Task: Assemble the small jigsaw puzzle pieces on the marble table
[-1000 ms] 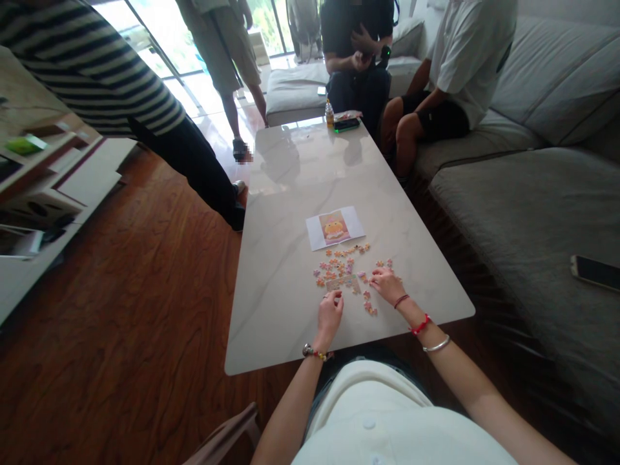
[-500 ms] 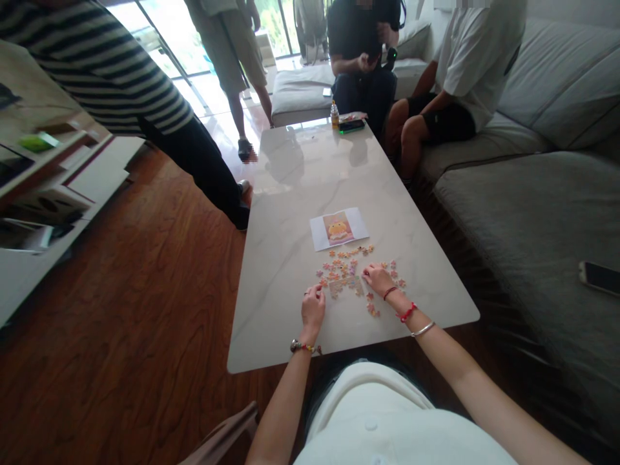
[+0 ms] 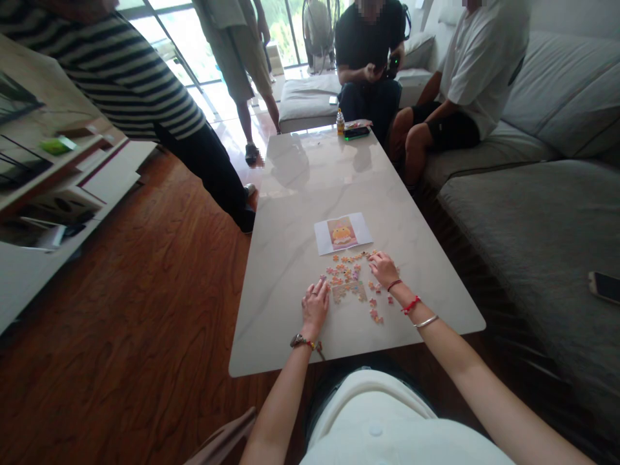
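Note:
Small orange and pink jigsaw pieces (image 3: 341, 272) lie loose on the pale marble-look table (image 3: 281, 258). A partly joined section of the puzzle (image 3: 349, 292) rests at their near side, between my hands. My left hand (image 3: 316, 303) lies with fingers stretched out, palm down, its fingertips beside the leftmost pieces. At the upper right of the pieces is my right hand (image 3: 384, 268), fingers bent and drawn together, covering some pieces. Whatever its fingertips hold is too small to make out. Just beyond the pieces lies a creased sheet (image 3: 363, 227) with a printed yellow-orange character picture.
A bottle (image 3: 340, 123) and a dark phone (image 3: 357, 133) stand and lie at the table's far end. Two people sit on the grey sofa (image 3: 508, 200); two others stand at the left. Another phone (image 3: 604, 286) is on the sofa at right.
My right hand has moved away from the joined section, up to the pieces farther off. My left fingers have straightened from a curl. The view has shifted slightly.

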{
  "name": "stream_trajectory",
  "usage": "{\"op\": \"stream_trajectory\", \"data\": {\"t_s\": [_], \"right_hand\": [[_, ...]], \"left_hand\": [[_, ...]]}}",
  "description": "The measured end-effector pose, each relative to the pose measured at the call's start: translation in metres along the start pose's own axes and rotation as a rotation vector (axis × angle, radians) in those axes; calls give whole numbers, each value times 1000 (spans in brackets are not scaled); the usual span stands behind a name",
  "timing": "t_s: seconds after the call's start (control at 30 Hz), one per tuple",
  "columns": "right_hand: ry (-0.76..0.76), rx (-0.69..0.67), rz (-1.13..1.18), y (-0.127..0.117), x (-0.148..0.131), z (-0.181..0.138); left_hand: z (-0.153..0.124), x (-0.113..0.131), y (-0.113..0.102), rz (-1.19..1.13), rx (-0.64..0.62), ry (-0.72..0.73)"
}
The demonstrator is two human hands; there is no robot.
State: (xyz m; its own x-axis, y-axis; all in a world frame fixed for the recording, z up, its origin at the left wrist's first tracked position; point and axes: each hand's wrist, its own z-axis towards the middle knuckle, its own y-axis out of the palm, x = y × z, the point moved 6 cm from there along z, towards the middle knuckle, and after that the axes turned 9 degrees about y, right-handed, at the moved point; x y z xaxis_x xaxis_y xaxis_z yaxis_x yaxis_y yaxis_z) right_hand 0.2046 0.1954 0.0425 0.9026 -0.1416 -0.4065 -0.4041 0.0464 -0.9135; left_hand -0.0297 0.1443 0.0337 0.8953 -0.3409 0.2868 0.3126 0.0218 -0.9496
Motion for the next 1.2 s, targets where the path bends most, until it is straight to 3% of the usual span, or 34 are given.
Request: {"op": "stream_trajectory", "data": {"t_s": [0.17,0.27,0.57,0.8,1.0,1.2], "right_hand": [[-155,-127,-65,19,-28,7],[-131,-148,-151,27,-28,5],[-82,-92,-65,8,-11,1],[-67,-134,-117,12,-4,8],[-274,-157,-106,11,-22,2],[-318,-194,-154,12,-16,-6]], "left_hand": [[-12,-2,7,102,-68,-17],[-18,-5,9,145,-94,-57],[-20,-3,13,162,-24,-109],[-19,-5,11,149,-6,-132],[-19,-6,11,149,16,-130],[-19,-6,11,135,32,-138]]}}
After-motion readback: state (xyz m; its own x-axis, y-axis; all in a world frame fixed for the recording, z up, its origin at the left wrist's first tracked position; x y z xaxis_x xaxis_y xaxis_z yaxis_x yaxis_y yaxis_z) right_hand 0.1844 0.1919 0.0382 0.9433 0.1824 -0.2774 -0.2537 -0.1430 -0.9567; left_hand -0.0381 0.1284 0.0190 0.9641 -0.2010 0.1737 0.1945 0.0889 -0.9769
